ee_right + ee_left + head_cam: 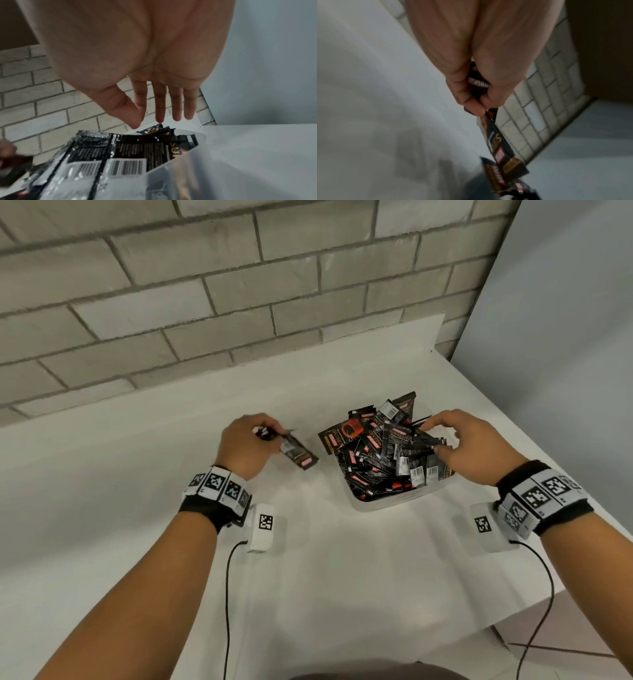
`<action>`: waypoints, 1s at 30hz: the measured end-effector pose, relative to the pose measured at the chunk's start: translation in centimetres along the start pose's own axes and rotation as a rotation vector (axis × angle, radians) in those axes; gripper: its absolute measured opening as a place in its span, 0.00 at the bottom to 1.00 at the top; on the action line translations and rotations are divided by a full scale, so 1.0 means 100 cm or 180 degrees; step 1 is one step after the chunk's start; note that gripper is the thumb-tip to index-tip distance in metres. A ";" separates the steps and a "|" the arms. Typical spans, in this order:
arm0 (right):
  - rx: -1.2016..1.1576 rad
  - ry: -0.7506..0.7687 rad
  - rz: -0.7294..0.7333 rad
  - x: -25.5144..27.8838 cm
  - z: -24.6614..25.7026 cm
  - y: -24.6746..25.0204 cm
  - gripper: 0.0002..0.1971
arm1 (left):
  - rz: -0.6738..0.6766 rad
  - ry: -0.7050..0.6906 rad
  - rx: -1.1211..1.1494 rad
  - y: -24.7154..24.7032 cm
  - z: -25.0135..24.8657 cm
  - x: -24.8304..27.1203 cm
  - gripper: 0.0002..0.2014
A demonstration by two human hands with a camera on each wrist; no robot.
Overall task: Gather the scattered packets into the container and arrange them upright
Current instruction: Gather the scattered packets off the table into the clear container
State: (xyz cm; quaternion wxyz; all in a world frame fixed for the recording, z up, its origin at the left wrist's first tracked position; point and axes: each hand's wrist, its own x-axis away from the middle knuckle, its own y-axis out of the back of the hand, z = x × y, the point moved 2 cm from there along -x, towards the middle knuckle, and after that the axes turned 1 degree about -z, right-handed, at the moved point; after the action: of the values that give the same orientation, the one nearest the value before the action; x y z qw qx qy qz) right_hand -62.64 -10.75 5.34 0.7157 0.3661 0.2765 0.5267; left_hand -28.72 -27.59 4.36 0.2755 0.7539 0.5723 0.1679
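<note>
A translucent container (387,503) (223,169) stands on the white table, heaped with several black packets (383,450) (130,151) that lie jumbled at many angles. My left hand (253,440) (474,97) hovers just left of the container and grips a few black packets (299,453) (498,142); one juts out toward the container. My right hand (469,446) (154,108) is over the container's right side. Its fingers are straight and spread just above the packets' top edges, holding nothing.
A grey brick wall (205,302) runs behind the table and a plain grey panel (565,337) closes the right side. The table's (137,474) right edge falls off near my right forearm. Black cables (226,594) trail from both wrist units.
</note>
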 end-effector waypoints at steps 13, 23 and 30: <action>0.0677 -0.0568 0.0221 0.010 -0.018 0.000 0.27 | 0.1097 -0.1272 -0.0760 -0.126 -0.092 0.031 0.16; 0.0227 -0.0742 0.0641 0.026 0.002 -0.014 0.22 | 0.1609 -0.1444 -0.1345 -0.112 -0.059 0.060 0.31; 0.0185 -0.0389 0.0921 0.057 0.028 -0.037 0.22 | 0.1759 -0.1565 -0.1348 -0.068 -0.036 0.100 0.30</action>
State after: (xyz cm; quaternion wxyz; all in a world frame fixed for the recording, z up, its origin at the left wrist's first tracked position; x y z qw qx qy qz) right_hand -56.74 -6.63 3.90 0.6369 0.4540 0.1918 0.5928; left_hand -33.13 -15.86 2.44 0.4972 0.8233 0.2188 0.1644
